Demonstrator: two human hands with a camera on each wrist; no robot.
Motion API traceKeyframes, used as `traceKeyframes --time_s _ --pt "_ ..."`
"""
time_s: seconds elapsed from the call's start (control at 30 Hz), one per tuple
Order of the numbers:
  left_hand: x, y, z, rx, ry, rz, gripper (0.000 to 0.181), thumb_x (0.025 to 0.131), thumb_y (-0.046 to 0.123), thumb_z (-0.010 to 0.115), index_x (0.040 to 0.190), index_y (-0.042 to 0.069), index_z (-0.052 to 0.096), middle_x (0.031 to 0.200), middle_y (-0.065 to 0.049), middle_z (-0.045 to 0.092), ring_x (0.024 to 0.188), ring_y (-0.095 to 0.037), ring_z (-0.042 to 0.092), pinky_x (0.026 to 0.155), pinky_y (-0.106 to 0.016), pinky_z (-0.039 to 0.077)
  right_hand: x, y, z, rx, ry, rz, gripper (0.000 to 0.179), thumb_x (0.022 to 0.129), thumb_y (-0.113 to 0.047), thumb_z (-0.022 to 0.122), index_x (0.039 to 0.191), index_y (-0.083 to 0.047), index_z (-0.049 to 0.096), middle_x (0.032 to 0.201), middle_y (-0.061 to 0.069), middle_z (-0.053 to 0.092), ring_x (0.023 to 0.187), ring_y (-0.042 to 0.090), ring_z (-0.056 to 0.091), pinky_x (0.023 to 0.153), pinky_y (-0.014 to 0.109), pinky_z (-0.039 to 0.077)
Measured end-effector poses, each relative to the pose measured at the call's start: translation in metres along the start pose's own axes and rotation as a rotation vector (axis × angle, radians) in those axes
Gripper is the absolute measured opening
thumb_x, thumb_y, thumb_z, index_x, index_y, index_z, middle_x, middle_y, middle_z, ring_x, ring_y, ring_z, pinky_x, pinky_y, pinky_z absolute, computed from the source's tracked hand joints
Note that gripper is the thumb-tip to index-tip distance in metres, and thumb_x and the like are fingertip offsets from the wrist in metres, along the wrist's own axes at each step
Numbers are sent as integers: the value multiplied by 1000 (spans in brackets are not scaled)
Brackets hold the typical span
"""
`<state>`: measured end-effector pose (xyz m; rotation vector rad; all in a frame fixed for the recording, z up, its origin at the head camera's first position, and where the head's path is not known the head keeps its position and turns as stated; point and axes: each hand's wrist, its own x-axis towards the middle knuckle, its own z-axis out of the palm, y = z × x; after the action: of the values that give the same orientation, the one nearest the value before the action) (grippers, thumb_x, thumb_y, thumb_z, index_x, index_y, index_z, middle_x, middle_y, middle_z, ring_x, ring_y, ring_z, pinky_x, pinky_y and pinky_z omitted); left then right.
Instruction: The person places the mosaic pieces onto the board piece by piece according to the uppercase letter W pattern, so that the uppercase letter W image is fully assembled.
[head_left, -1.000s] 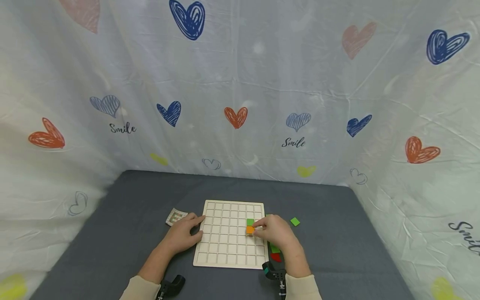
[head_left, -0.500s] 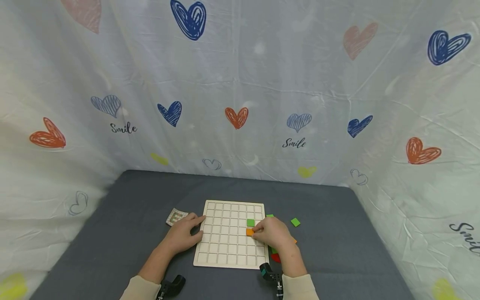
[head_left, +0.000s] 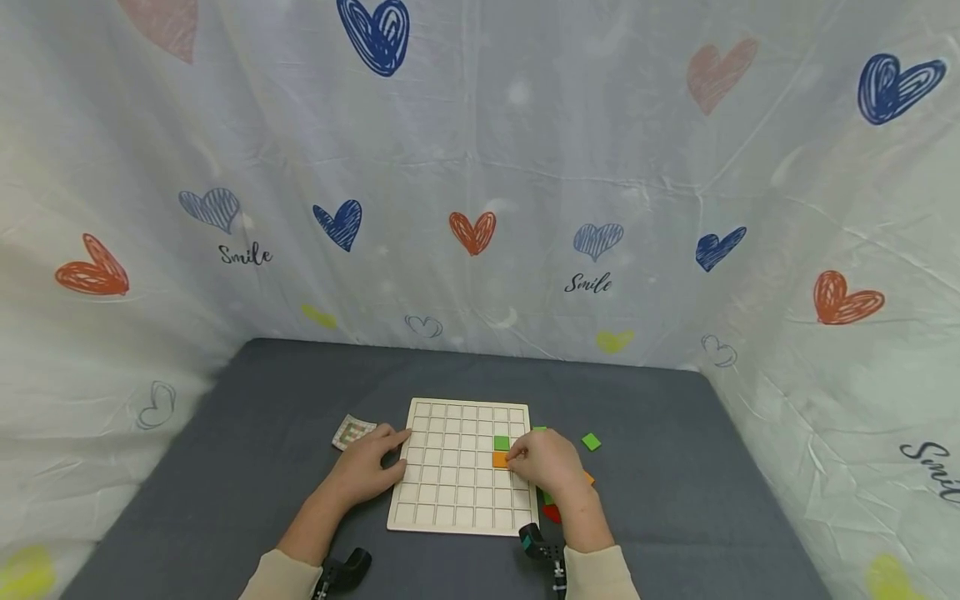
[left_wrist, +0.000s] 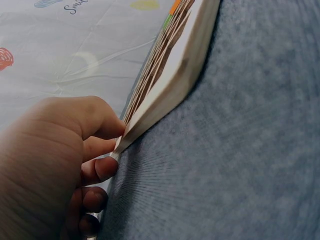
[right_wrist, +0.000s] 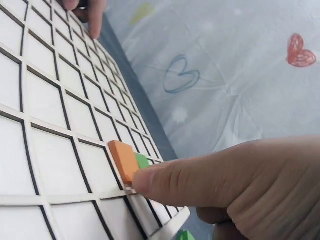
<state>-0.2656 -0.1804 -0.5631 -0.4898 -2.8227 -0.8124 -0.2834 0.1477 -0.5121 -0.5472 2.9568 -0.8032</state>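
A pale wooden grid board (head_left: 450, 475) lies on the dark grey cloth. My left hand (head_left: 365, 468) rests at its left edge, index finger and thumb spread along the rim; the left wrist view has those fingertips touching the board's corner (left_wrist: 165, 92). With my right hand (head_left: 551, 465) I pinch a square orange tile (head_left: 500, 459) by its right side. The right wrist view shows my thumb (right_wrist: 170, 182) on the tile's near corner, the orange tile (right_wrist: 123, 161) sitting slightly raised at its cell. Directly behind it, a green tile (head_left: 501, 443) lies in the neighbouring cell.
A small patterned card (head_left: 352, 432) lies left of the board, partly behind my left hand. Right of the board are loose tiles: a green one (head_left: 591, 442) farther off, a red piece (head_left: 552, 513) and others partly under my right hand. A heart-printed curtain (head_left: 480, 183) hangs behind the table.
The orange tile dipped toward me, away from the green tile, then came back up against it. My right fingers shifted with it. The left hand stayed in place.
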Motion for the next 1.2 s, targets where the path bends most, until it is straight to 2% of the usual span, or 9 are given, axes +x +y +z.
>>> traceKeyframes --time_s 0.2,0.3,0.4,0.47,0.63,0.8,0.97,1.1,1.2 --pt "1 0 -2 8 -31 -10 48 94 20 69 140 7 65 90 10 47 62 -5 33 61 -28 34 0 0 -6 71 -20 15 12 92 -17 74 99 -18 84 54 -7 48 48 10 36 47 27 32" --pt "1 1 -3 20 -34 -8 49 94 21 69 140 7 65 89 10 46 62 -5 33 61 -28 34 1 -4 -1 94 -74 12 15 93 -18 74 104 -20 84 64 -7 61 51 9 43 49 27 36" --pt "1 1 -2 18 -18 3 48 93 20 69 139 6 65 89 10 46 62 -5 33 61 -28 33 3 -6 6 88 -105 6 15 92 -21 77 105 -23 84 89 -3 74 64 8 55 56 29 44" --pt "1 1 -1 14 -5 11 48 93 19 70 139 6 66 88 10 46 62 -4 32 60 -28 33 4 -5 9 78 -105 11 13 92 -22 78 103 -25 84 100 -3 76 71 7 60 60 29 48" --pt "0 1 0 22 10 15 47 92 19 70 137 6 67 88 11 45 63 -4 33 61 -28 33 4 3 10 127 -99 27 9 90 -19 81 94 -26 85 96 -7 75 79 9 65 65 30 51" --pt "1 1 0 29 11 13 47 92 19 70 137 7 67 88 11 46 63 -5 34 61 -28 34 4 10 6 188 -96 24 10 89 -19 81 98 -22 84 98 -3 75 80 11 64 66 32 52" --pt "2 2 -2 29 -21 -3 47 93 19 70 139 7 66 89 11 46 64 -5 34 62 -29 34 4 12 4 169 -68 64 8 89 -21 81 97 -20 83 95 -2 74 73 10 60 63 32 50" --pt "2 2 -3 20 -30 -7 48 94 18 70 140 7 65 89 10 46 64 -5 34 62 -29 34 5 12 6 172 -65 73 5 88 -19 81 91 -21 84 96 -2 75 78 11 65 65 31 52" --pt "2 2 -3 16 -33 -11 49 93 18 70 141 7 64 89 10 46 64 -5 35 62 -29 34 6 11 7 187 -68 49 6 88 -18 81 91 -21 85 95 -3 75 82 12 67 67 31 53"
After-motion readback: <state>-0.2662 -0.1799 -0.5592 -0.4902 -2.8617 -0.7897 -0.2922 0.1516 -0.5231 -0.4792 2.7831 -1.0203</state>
